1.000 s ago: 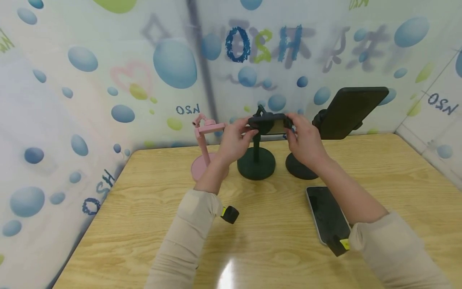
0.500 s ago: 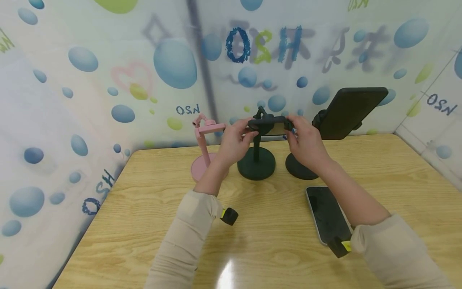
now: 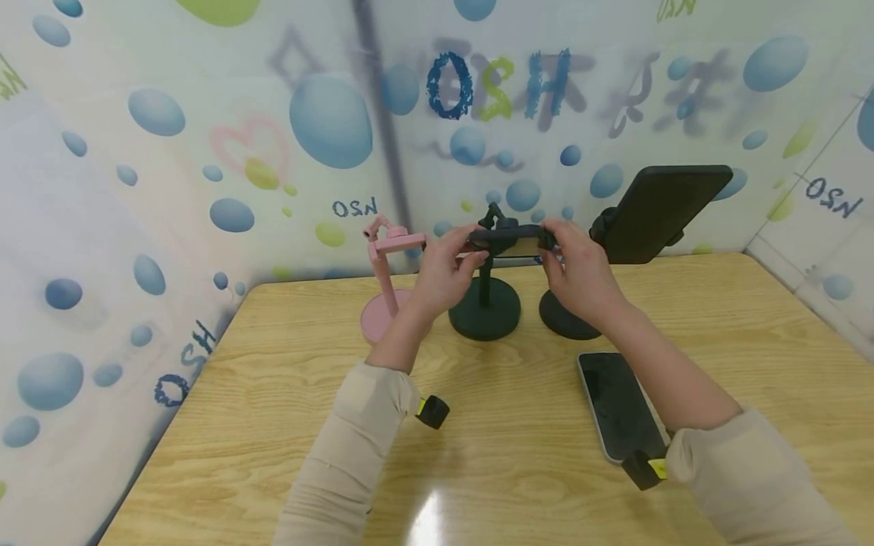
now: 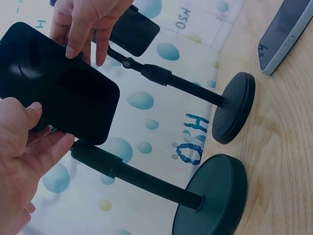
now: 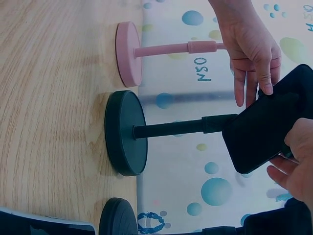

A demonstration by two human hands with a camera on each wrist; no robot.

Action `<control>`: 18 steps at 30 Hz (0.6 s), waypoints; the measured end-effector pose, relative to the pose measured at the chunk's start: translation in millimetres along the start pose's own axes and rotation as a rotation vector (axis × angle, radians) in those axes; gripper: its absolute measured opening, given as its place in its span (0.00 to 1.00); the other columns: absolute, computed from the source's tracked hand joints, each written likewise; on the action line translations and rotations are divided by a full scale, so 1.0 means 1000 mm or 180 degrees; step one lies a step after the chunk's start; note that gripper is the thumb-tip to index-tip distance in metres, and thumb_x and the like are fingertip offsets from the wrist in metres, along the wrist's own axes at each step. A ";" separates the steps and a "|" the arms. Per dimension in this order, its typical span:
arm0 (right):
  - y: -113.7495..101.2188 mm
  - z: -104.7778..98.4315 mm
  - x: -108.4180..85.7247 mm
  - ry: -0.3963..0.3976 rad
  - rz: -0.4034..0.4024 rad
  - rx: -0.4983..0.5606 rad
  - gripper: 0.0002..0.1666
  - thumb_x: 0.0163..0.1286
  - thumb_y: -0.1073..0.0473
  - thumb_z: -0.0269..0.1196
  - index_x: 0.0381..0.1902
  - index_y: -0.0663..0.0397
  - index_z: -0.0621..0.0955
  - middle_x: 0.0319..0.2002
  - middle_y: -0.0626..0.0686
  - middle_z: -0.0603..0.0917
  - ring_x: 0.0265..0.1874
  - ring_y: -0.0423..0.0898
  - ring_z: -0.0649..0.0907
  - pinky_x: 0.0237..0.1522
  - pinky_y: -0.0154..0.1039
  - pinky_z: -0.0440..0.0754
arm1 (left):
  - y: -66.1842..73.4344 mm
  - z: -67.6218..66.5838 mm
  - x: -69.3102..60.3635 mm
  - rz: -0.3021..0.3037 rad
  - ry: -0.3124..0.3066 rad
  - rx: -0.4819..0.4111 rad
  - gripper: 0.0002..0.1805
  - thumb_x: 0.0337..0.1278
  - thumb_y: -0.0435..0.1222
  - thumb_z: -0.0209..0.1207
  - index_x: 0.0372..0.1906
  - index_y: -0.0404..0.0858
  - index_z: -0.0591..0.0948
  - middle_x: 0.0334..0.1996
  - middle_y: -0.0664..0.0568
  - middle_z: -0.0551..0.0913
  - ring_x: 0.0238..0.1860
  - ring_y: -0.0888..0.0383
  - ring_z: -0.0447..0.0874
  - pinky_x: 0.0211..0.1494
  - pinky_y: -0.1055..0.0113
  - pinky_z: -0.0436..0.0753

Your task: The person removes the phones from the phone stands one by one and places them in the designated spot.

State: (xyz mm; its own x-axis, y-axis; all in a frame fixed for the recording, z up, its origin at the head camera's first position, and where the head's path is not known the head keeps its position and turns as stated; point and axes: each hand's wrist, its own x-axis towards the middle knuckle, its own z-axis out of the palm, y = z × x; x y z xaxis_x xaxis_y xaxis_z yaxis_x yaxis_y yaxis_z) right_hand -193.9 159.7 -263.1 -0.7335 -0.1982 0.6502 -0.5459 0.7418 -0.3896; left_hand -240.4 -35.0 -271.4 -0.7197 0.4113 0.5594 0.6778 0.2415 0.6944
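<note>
A black phone [image 3: 514, 234] sits on top of the dark green phone stand [image 3: 484, 311], seen nearly edge-on in the head view. Its dark face [image 4: 58, 83] fills much of the left wrist view. My left hand [image 3: 440, 274] pinches one side edge of the phone, thumb at the front and fingers behind. At the opposite edge my right hand [image 3: 580, 265] grips it the same way. The stand's clamp is mostly hidden behind the phone in both wrist views. The green round base [image 5: 126, 133] stands flat on the table.
Left of the green stand is a pink phone stand [image 3: 385, 280] with its holder folded. A black stand [image 3: 568, 318] on the right carries a dark tablet-like device [image 3: 669, 212]. Another phone [image 3: 620, 406] lies on the wooden table [image 3: 273, 425] under my right forearm. A patterned wall covering [image 3: 259, 197] rises behind.
The phone has tilted with both hands on it, dropping slightly, so less of its face shows in the head view. The stands and the lying phone have stayed put.
</note>
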 end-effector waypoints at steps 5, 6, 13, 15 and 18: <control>0.000 0.000 -0.001 -0.0001 -0.0008 -0.0011 0.16 0.62 0.74 0.53 0.49 0.72 0.70 0.41 0.65 0.75 0.37 0.57 0.77 0.41 0.49 0.76 | 0.001 0.001 -0.001 0.0011 0.0000 -0.0037 0.15 0.59 0.26 0.52 0.51 0.28 0.73 0.46 0.39 0.74 0.46 0.51 0.79 0.44 0.69 0.78; 0.000 0.000 -0.001 0.0002 -0.0015 -0.0012 0.16 0.62 0.74 0.53 0.49 0.72 0.70 0.41 0.65 0.75 0.37 0.57 0.77 0.41 0.49 0.75 | 0.001 0.002 -0.001 0.0026 0.0003 -0.0041 0.15 0.59 0.26 0.51 0.51 0.28 0.73 0.46 0.39 0.74 0.46 0.50 0.79 0.44 0.69 0.78; 0.000 -0.001 -0.003 0.0039 -0.0085 0.0003 0.15 0.62 0.73 0.53 0.49 0.72 0.70 0.39 0.64 0.75 0.35 0.55 0.76 0.38 0.48 0.75 | 0.005 0.004 -0.004 0.0156 0.0029 -0.0085 0.15 0.60 0.26 0.50 0.52 0.26 0.71 0.45 0.37 0.73 0.48 0.45 0.76 0.43 0.66 0.79; 0.000 -0.001 -0.003 0.0051 -0.0103 0.0002 0.16 0.62 0.73 0.53 0.49 0.71 0.70 0.40 0.64 0.75 0.34 0.55 0.75 0.37 0.48 0.75 | 0.013 0.004 -0.006 0.0194 0.0049 -0.0099 0.15 0.59 0.24 0.49 0.51 0.24 0.70 0.45 0.35 0.72 0.48 0.44 0.76 0.44 0.64 0.79; 0.000 0.000 -0.004 0.0066 -0.0109 0.0024 0.16 0.62 0.74 0.54 0.49 0.72 0.70 0.41 0.65 0.75 0.35 0.55 0.76 0.39 0.48 0.76 | 0.019 0.004 -0.009 0.0293 0.0093 -0.0150 0.14 0.58 0.21 0.48 0.50 0.21 0.69 0.45 0.32 0.71 0.47 0.42 0.76 0.45 0.62 0.78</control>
State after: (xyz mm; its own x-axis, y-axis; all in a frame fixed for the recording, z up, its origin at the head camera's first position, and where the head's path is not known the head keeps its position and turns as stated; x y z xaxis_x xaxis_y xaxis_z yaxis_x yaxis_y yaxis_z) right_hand -190.8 160.7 -266.0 -0.7058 -0.2102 0.6765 -0.5737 0.7298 -0.3717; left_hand -220.5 -30.5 -264.5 -0.6593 0.4039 0.6342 0.7339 0.1620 0.6597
